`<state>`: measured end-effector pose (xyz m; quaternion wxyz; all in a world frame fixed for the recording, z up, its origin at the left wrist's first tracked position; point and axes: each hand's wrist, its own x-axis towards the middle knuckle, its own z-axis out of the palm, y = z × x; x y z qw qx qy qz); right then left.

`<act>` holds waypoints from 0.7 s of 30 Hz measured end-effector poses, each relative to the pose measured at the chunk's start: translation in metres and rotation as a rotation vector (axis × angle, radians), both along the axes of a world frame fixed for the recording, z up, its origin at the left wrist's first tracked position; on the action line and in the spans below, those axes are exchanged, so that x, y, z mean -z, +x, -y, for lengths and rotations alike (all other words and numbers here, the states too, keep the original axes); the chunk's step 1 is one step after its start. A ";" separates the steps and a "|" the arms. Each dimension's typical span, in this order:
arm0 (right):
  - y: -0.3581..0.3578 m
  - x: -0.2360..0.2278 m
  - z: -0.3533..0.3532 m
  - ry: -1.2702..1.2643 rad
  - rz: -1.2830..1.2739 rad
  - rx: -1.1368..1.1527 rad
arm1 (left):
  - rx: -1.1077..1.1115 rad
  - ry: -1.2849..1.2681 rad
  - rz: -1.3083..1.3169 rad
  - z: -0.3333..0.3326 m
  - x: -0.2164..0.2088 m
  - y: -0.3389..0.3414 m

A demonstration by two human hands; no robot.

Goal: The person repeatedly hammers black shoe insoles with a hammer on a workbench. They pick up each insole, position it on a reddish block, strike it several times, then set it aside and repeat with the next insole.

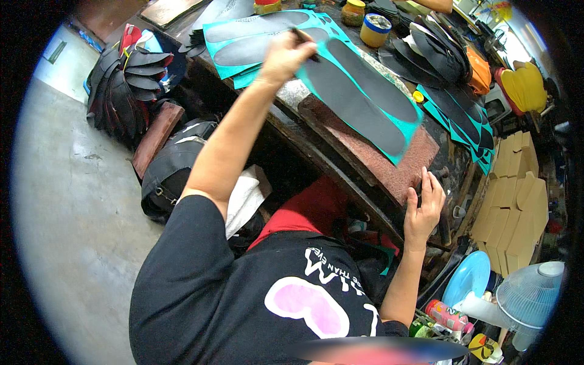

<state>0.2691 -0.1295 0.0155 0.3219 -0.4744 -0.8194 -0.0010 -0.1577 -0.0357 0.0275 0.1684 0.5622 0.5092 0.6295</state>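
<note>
My left hand [288, 59] is closed round a slim dark stick-like tool [312, 56], whose kind I cannot make out. It hovers over teal sheets [229, 64] bearing dark grey sole shapes, spread on the workbench. Nearer me, a teal sheet with two long dark soles [347, 91] lies partly across a reddish-brown stone slab [389, 176], its near corner hanging over the slab. By the slab's right corner is my right hand [424, 210], fingers stretched and thumb apart, nothing plainly held.
Jars with a blue rim [375, 30] and a yellow lid [353, 12] stand at the back. Black soles [429, 55] are heaped behind right, and another bundle [131, 85] is at left. Cardboard boxes [514, 207] and a fan [529, 298] are at right. Another person's arm [435, 5] shows at the top.
</note>
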 end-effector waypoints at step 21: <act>0.063 -0.023 -0.138 0.052 0.011 0.051 | 0.113 -0.210 0.148 0.003 0.023 0.168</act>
